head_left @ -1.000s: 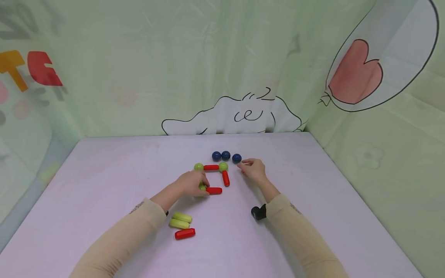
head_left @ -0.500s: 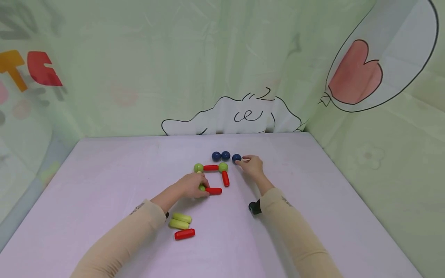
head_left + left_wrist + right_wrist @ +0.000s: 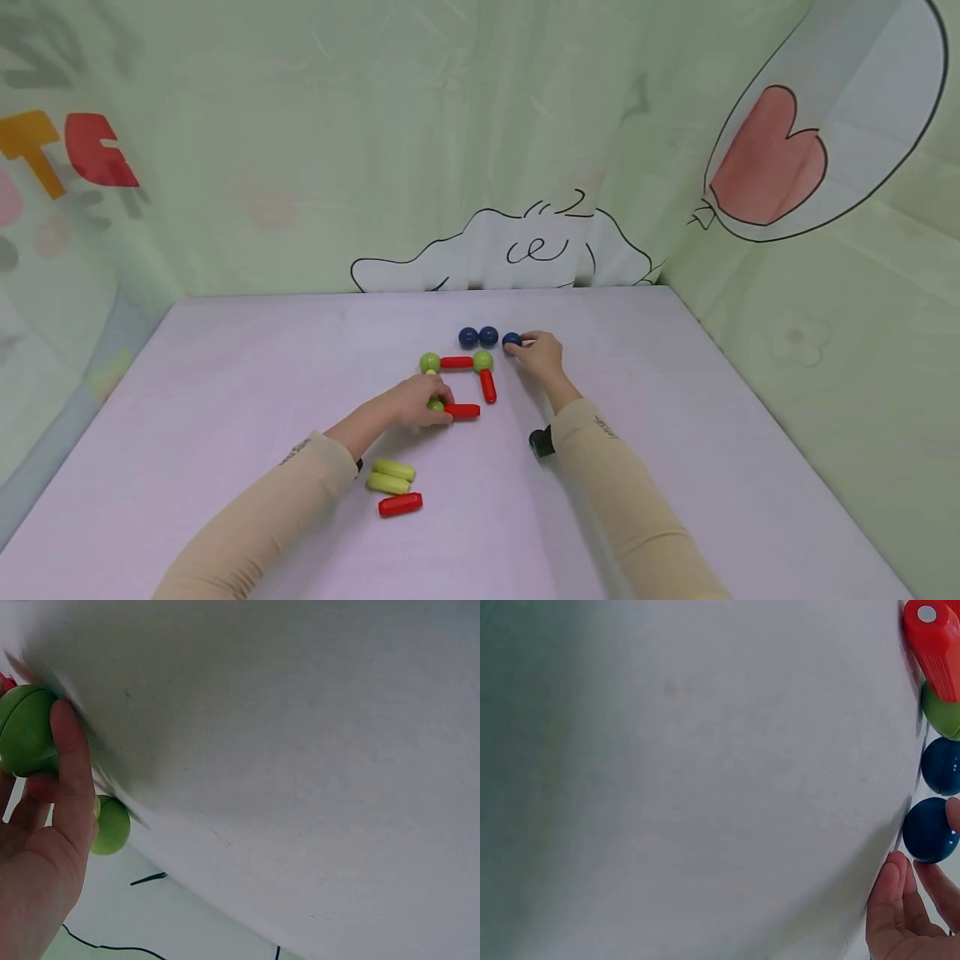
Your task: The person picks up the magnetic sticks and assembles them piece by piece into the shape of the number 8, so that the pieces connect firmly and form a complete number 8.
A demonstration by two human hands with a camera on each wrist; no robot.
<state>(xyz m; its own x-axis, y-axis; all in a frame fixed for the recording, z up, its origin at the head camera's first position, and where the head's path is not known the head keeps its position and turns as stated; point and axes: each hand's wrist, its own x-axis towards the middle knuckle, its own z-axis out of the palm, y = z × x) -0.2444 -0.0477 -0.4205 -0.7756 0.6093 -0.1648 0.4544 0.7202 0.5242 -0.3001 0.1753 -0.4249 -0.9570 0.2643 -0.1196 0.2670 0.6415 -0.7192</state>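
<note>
My left hand (image 3: 411, 400) grips a green ball (image 3: 27, 733) at the near left corner of a small frame of balls and rods. A red rod (image 3: 463, 411) sticks out to the right from that ball. Along the far side, another red rod (image 3: 457, 362) joins two more green balls, and a third red rod (image 3: 488, 386) slants toward me from the right one (image 3: 483, 361). A yellow-green rod on the left side is mostly covered by the hand. Thumb and forefinger of my right hand (image 3: 542, 354) pinch the rightmost blue ball (image 3: 928, 831), still on the table.
Two blue balls (image 3: 478, 337) lie side by side just left of the pinched one. Nearer me are two yellow-green rods (image 3: 390, 477) and a loose red rod (image 3: 401, 505). Green fabric walls (image 3: 300, 167) enclose the white table (image 3: 225, 400).
My right hand has moved slightly left and away from me, from beside the rightmost blue ball to a pinch on it. The left hand keeps its place.
</note>
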